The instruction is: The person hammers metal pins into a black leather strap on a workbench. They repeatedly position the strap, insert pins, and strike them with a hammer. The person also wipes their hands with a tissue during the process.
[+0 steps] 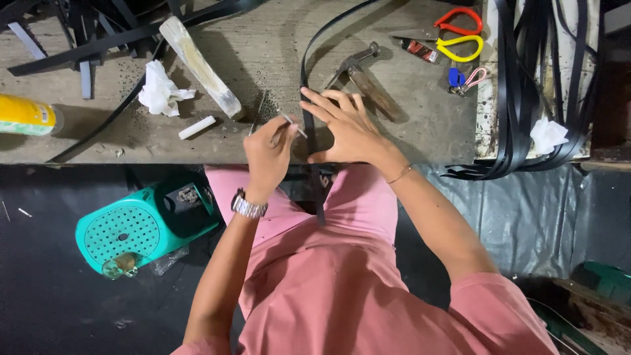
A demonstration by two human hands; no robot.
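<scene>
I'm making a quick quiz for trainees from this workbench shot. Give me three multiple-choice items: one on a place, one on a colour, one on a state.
1. Where does the hammer lie?
A. On the floor
B. On the bench beyond the right hand
C. In the teal fan

2. What colours are the scissors' handles?
A. Red and yellow
B. Blue and green
C. Both black

3. What is the left hand doing?
A. Resting open
B. Gripping the hammer
C. Pinching a thin metal tool

Answers: 1 B, the hammer lies just past the fingers; 2 A, one loop each; 3 C, the fingers close on it.
</scene>
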